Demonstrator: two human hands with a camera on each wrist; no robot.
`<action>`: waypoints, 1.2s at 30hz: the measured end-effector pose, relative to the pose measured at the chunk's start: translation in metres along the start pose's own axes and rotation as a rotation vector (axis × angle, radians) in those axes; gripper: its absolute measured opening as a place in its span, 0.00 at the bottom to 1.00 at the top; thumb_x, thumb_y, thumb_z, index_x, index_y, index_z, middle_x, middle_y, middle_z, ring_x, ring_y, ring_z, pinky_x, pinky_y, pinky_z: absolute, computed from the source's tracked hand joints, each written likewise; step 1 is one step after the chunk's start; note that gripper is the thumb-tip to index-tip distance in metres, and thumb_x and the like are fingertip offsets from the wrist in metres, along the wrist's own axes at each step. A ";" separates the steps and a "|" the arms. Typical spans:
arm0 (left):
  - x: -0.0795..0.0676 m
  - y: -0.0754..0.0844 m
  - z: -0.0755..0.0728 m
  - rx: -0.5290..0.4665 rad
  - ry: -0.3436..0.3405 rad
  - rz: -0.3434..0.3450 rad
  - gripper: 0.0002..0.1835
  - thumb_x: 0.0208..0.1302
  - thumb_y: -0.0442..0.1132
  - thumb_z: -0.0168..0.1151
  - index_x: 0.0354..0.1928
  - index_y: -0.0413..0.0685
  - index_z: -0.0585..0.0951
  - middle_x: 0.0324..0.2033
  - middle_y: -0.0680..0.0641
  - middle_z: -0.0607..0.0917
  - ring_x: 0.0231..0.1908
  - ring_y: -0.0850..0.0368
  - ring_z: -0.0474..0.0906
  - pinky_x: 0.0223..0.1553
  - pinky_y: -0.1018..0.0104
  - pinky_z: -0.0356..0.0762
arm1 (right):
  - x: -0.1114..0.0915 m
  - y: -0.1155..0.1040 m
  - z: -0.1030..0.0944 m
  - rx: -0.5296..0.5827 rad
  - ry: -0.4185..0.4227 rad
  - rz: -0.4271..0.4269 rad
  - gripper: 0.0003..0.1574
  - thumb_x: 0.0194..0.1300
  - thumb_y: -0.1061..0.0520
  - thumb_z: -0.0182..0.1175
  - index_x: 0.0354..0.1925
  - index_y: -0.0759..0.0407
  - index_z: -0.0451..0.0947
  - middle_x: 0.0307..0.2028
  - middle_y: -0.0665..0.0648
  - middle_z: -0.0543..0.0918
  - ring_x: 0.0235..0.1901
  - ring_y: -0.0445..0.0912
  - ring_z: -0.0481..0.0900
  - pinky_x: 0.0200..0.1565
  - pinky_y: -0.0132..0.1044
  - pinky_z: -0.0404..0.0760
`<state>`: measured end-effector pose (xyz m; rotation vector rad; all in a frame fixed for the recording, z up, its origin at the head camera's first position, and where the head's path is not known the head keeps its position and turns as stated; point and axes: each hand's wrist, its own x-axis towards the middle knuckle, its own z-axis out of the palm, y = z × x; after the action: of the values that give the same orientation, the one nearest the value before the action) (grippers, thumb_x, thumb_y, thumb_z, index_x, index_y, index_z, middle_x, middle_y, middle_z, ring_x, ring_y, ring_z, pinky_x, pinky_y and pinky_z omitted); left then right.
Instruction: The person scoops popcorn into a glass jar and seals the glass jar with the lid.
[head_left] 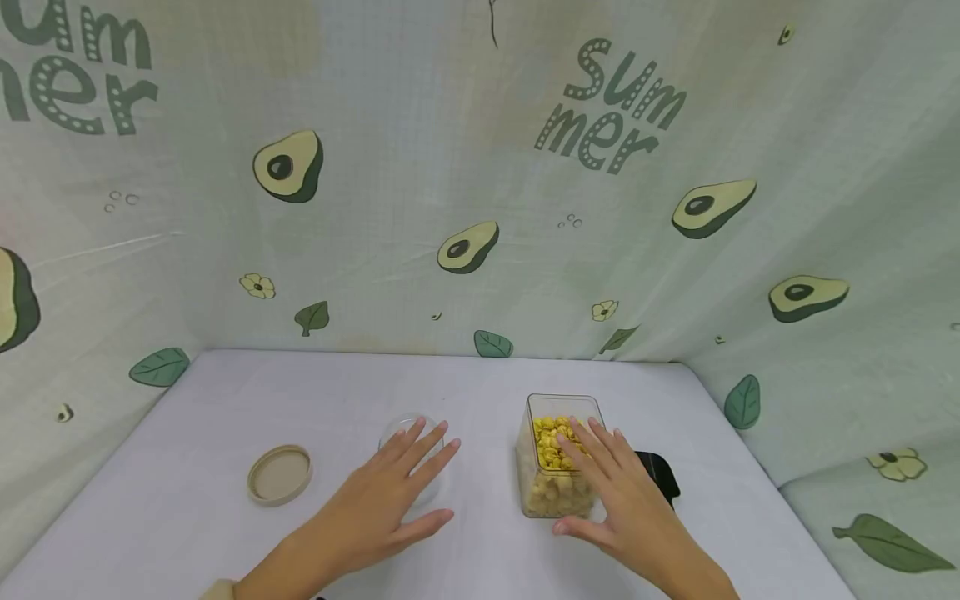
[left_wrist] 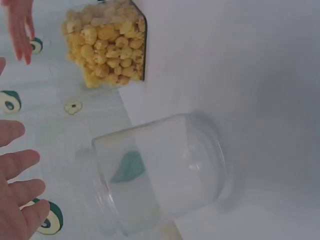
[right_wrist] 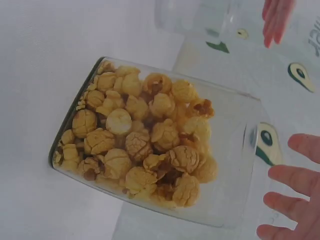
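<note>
A clear square container (head_left: 528,492) partly filled with yellow popcorn (right_wrist: 135,135) stands upright on the table's right side, its top uncovered. My right hand (head_left: 618,500) hovers by it with fingers spread, holding nothing and covering part of its near right side in the head view. Toward the left, an empty clear round jar (left_wrist: 170,170) stands upright, mostly hidden behind my left hand (head_left: 382,500) in the head view. That hand is also spread and holds nothing; the left wrist view shows its fingertips apart from the jar.
A round beige lid (head_left: 280,475) lies on the white tabletop (head_left: 330,392) at the left. Behind the popcorn container, to the right, is a black lid (head_left: 660,475), partly hidden by the right hand. A cloth printed with avocados (head_left: 468,247) hangs around the table.
</note>
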<state>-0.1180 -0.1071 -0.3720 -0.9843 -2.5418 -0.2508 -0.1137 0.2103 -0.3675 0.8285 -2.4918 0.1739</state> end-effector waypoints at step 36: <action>0.051 0.046 0.083 -1.081 0.146 -0.302 0.36 0.53 0.37 0.69 0.64 0.46 0.67 0.60 0.44 0.71 0.56 0.42 0.71 0.55 0.58 0.75 | -0.085 0.060 0.018 0.369 -0.212 1.111 0.51 0.57 0.47 0.64 0.66 0.72 0.51 0.58 0.76 0.61 0.53 0.67 0.65 0.51 0.58 0.73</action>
<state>-0.1461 -0.0176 -0.4238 -0.8081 -2.3250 -1.8230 -0.0987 0.2980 -0.4237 -0.5449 -2.8731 0.9671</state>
